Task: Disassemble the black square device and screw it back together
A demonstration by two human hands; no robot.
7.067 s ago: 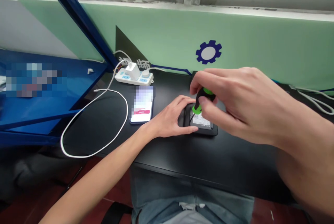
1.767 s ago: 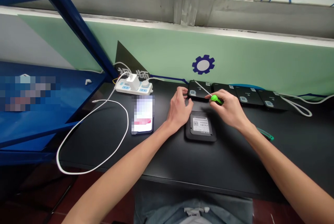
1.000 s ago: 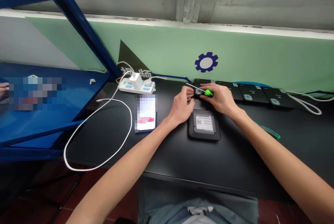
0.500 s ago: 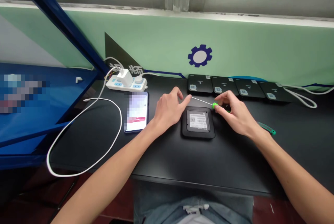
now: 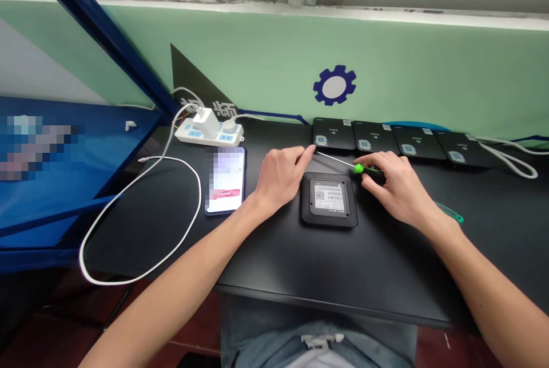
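A screwdriver with a black and bright green handle [image 5: 358,169] lies across my right hand's grip, its thin metal shaft pointing left. My right hand [image 5: 392,182] has thumb and fingers around that handle. At the far end of the shaft is my left hand [image 5: 283,172], fingers curled in and thumb pressed to the index finger. Whatever that pinch may hold is too small to see. Below and between both hands a square black device [image 5: 329,220] rests flat with its white printed label facing up, touched by neither hand.
Several black square devices [image 5: 333,130] stand in a row along the wall. A phone [image 5: 226,179] with a lit screen lies left of my left hand, near a white power strip [image 5: 231,138] and a looped white cable [image 5: 199,196]. A green strap-like thing [image 5: 451,213] is partly behind my right wrist.
My left fingers have closed together at the screwdriver's tip. My right hand has lowered and flattened a little over the handle. The view has shifted slightly.
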